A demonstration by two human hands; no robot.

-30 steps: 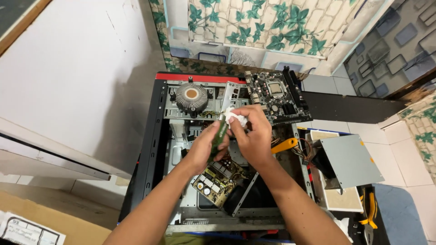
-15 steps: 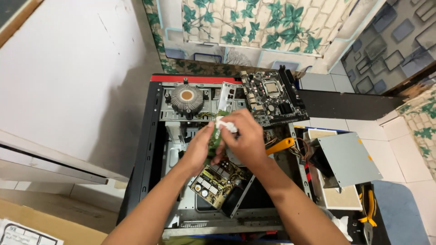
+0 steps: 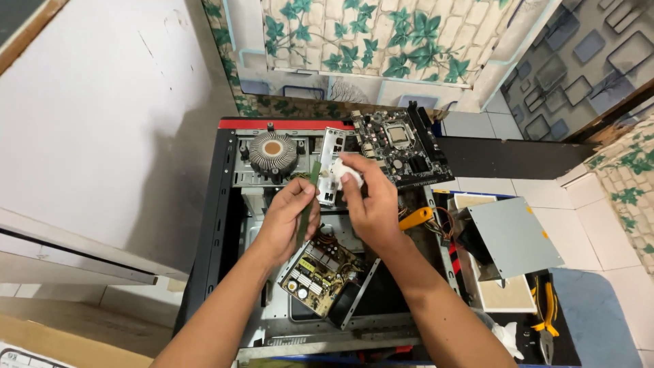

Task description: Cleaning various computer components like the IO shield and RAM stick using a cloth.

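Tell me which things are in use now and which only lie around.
In use: left hand holding green memory stick; right hand holding white cloth.
Lying about: motherboard, cooler fan, power board, grey drive, yellow pliers.

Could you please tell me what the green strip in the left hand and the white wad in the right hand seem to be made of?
The green strip in the left hand looks like rigid circuit board, matte, seen edge-on: probably a memory module. The white wad pinched by the right hand looks soft and crumpled, likely tissue or cloth.
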